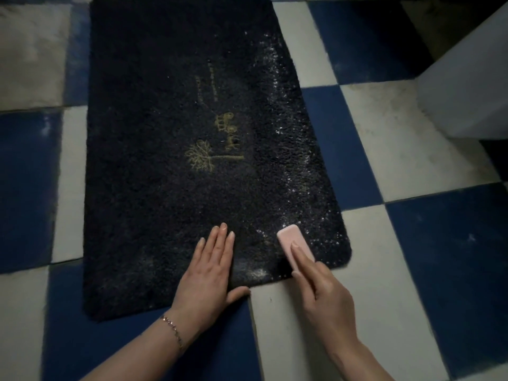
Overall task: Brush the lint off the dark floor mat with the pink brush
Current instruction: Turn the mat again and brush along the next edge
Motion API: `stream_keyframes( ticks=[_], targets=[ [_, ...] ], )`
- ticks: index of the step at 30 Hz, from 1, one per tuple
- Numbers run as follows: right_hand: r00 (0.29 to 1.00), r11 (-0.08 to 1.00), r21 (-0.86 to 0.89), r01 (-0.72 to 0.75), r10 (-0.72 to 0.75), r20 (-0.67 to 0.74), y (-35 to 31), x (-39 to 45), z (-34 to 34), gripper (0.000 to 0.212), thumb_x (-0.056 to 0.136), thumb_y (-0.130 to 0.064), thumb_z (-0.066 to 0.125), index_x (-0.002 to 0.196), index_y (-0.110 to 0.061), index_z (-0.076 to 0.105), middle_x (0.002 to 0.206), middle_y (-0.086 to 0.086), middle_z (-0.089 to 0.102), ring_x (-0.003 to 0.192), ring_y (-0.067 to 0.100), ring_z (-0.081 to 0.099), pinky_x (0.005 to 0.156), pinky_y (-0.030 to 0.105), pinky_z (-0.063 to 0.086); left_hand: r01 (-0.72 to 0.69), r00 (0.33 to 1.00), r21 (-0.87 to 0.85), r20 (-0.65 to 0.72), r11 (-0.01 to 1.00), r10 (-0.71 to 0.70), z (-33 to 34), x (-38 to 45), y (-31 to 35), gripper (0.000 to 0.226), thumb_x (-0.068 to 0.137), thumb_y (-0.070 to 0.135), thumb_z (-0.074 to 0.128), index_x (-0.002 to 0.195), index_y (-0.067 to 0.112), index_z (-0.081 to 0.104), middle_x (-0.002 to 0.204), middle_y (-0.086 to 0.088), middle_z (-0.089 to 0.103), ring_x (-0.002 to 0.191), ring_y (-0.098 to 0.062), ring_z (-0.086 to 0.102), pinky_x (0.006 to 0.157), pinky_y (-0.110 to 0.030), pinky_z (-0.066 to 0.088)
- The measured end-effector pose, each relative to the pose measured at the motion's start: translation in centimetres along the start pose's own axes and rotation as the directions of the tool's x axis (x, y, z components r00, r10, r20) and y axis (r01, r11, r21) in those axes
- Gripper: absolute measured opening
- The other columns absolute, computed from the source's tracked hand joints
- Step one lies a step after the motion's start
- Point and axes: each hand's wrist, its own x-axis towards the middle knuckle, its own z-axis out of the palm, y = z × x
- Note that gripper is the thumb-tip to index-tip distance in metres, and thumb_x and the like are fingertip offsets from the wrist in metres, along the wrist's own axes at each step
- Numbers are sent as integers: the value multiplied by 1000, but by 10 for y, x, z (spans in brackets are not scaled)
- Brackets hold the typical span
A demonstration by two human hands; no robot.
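Mat: the dark floor mat (170, 166) lies flat on the floor, its long side running away from the person, with a gold tree-and-lettering design (214, 144) near its centre.
Lint: pale specks (286, 149) run in a band along the mat's right edge, down to the near right corner.
Brush: the pink brush (291, 239) sits on the mat at the near right corner, amid the specks.
Right hand: the right hand (327, 292) grips the brush, forefinger laid along its back.
Left hand: the left hand (210, 273) presses flat on the mat's near edge, fingers straight and together; a bracelet (173, 329) circles the wrist.
Floor: blue-and-white checkered tiles (412, 243).
Far right: a white box-like object (467, 86); identity cannot be told.
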Motion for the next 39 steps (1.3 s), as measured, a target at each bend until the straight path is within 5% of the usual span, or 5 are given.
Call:
stream_keyframes(
  ticks=[7, 22, 31, 36, 39],
  targets=[
    [975, 992, 33, 120, -124, 183, -58, -20, 55, 50, 87, -50, 39, 130, -67, 21, 85, -8, 58, 67, 13, 61, 53, 25, 49, 32, 999, -11, 20, 999, -31, -2, -10, -11, 123, 64, 57, 75, 151, 1, 10, 160, -21, 5, 148, -31, 6, 115, -45, 13],
    [947, 953, -192, 233, -178, 267, 5, -7, 10, 66, 82, -31, 51, 139, -54, 26, 77, -7, 49, 52, 16, 52, 41, 30, 39, 70, 997, -14, 44, 997, -69, -3, -7, -9, 106, 80, 77, 20, 150, -2, 19, 159, -22, 12, 148, -32, 12, 113, -48, 20],
    [972, 986, -62, 155, -141, 189, -35, -23, 23, 47, 86, -44, 45, 132, -50, 42, 77, -7, 54, 53, 17, 55, 41, 28, 41, 82, 995, -37, 55, 996, -80, -4, -25, -28, 108, 76, 77, 31, 151, 0, 23, 160, -17, 13, 148, -28, 12, 116, -42, 11],
    [943, 978, -47, 204, -183, 279, -81, -17, 66, 47, 87, -47, 43, 133, -54, 35, 76, -7, 52, 54, 15, 56, 44, 28, 43, 143, 990, -68, 11, 987, -142, 1, -42, -37, 114, 64, 57, 74, 148, -4, 27, 158, -21, 17, 147, -29, 10, 116, -39, 6],
    [925, 954, -84, 288, -255, 282, -72, -5, 62, 45, 88, -46, 42, 132, -52, 39, 76, -6, 52, 52, 17, 55, 41, 30, 42, 157, 988, -57, 15, 986, -157, 2, -41, -39, 106, 75, 65, 57, 148, -3, 22, 157, -21, 15, 147, -27, 7, 116, -39, 6]
  ],
)
